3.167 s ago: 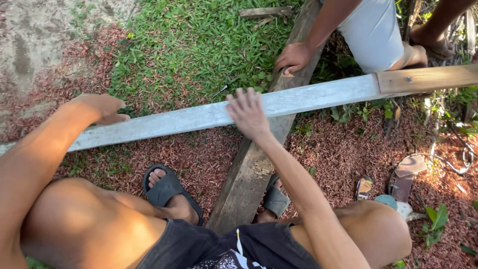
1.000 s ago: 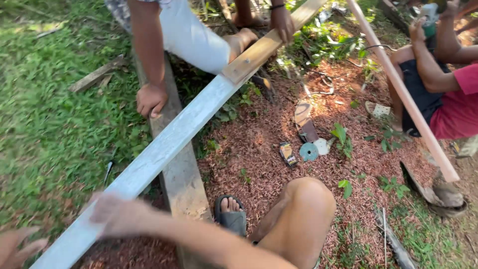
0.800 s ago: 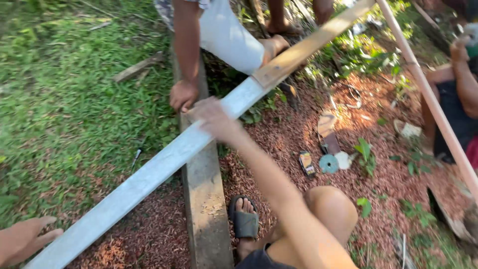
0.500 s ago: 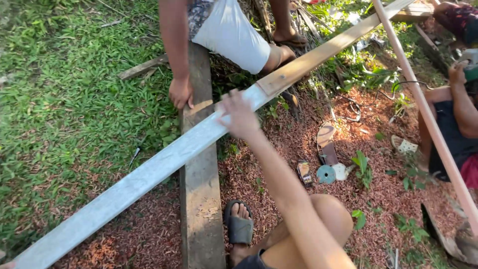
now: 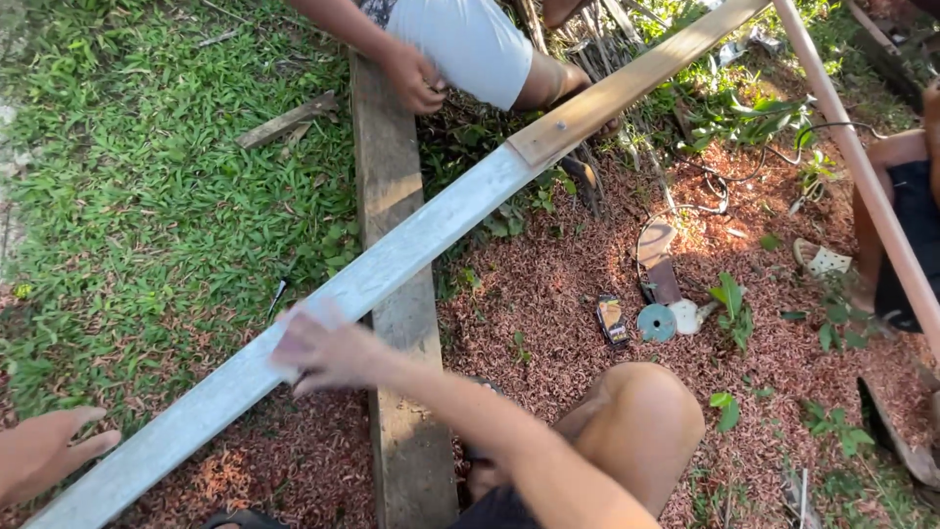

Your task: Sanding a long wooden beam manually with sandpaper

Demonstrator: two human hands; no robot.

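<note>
Where the white plank (image 5: pixel 392 264) crosses the grey board (image 5: pixel 397 294), rests diagonally, running from seven o'clock up to one o'clock and ending in a bare wood tip (image 5: pixel 627 93). Right hand (image 5: pixel 323 348), blurred, laid flat on the plank's upper face just at seven o'clock of the crossing, fingers spread rather than curled; possibly a pale pad under the palm, too smeared to tell. Left hand (image 5: pixel 49 451) at eight o'clock, open, fingers loosely together, just beside the plank's low end but apart from it. Other person's hand (image 5: pixel 416 78) at twelve o'clock, closed near the board's far end. Beyond that, a grinding disc (image 5: pixel 656 321) and a small tool (image 5: pixel 612 318) on red mulch at three o'clock, a cable (image 5: pixel 685 196) above them, a pinkish pole (image 5: pixel 862 167) at two o'clock, grass (image 5: pixel 147 176) at ten o'clock. Likely risks: plank pivoting or sliding on the single board under a hard push, since only one hand presses it; splinters at the raw tip.
</note>
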